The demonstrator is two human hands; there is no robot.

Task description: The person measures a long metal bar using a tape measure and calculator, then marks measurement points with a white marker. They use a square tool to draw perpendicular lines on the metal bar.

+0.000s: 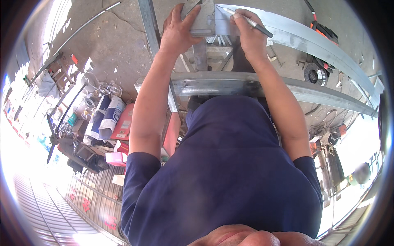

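A wide pale metal profile (295, 33) runs from the top middle towards the right rim. My right hand (251, 35) grips a marker-like pen (257, 27), its light tip at the profile's face near the left end. Spread over a flat grey metal plate (206, 20), my left hand (180, 29) presses at its left side; the plate's right edge meets the pale profile. A thin dark strip shows between the left fingers, too partly hidden to name. Nearer my body, a square steel tube (209, 86) crosses below both forearms.
An upright steel tube (148, 24) stands left of my left hand. Short metal pieces (220, 40) lie below the plate. A wire spool (314, 73) and an orange and black tool (326, 32) are on the floor at right. Rolled bags (112, 113) and a red box (124, 123) sit at left.
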